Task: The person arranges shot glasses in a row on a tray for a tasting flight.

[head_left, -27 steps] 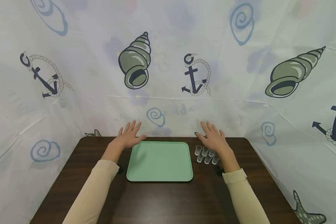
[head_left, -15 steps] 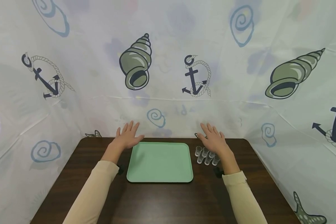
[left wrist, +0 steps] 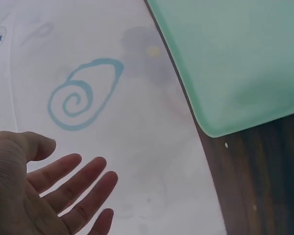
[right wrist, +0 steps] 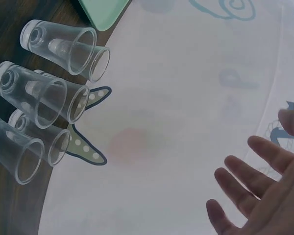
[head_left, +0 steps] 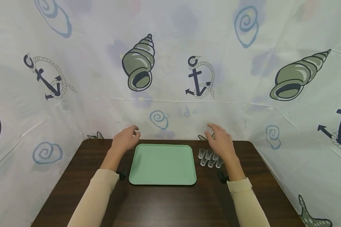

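A light green rectangular tray lies on the dark wooden table. Just off its far left corner hovers my left hand, fingers loosely bent and holding nothing. In the left wrist view that hand has its fingers spread apart, clear of the tray. To the right of the tray stand several small clear plastic cups in a close cluster. Above and behind them is my right hand, also holding nothing. The right wrist view has its relaxed fingers apart from the cups.
A pale curtain printed with shells and anchors hangs right behind the table's far edge and along both sides. Both hands reach up close to it in the head view. A dark wrist strap piece sits under the right wrist.
Both hands were flat with straight, spread fingers; now the fingers bend loosely. The left hand has turned and its forearm drawn slightly back. Tray and cups have stayed put.
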Motion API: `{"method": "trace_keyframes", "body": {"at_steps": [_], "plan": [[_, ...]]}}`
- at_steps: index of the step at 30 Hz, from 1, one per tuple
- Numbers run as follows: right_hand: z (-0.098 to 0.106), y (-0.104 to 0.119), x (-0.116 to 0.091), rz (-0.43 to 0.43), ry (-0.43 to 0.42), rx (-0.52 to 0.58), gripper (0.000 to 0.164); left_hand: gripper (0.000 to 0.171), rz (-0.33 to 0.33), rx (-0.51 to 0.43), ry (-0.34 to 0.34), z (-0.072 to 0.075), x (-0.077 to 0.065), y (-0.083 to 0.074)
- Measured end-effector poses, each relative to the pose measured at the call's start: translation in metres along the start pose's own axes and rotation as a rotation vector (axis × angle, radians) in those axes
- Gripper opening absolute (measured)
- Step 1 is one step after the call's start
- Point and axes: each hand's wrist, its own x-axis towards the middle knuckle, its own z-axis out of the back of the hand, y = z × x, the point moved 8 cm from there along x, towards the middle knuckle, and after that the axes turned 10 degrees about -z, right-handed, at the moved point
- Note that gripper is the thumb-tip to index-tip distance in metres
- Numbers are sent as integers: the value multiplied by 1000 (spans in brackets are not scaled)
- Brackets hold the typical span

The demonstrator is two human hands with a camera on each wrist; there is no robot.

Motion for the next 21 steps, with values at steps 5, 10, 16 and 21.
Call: {"method": "trace_keyframes", "body": {"at_steps": [5, 10, 16, 21], "plan": [[9, -6, -10, -32, -85, 86, 48, 47, 19, -49, -49, -2, -11, 6], [13, -20, -21, -100, -132, 154, 42, 44, 40, -78, -78, -8, -19, 15], [9, -35, -30, -148, -114, 180, 44, 43, 78, -102, -73, -18, -26, 29], [4, -46, -36, -185, -75, 201, 43, 43, 104, -145, -46, -32, -34, 40]]}}
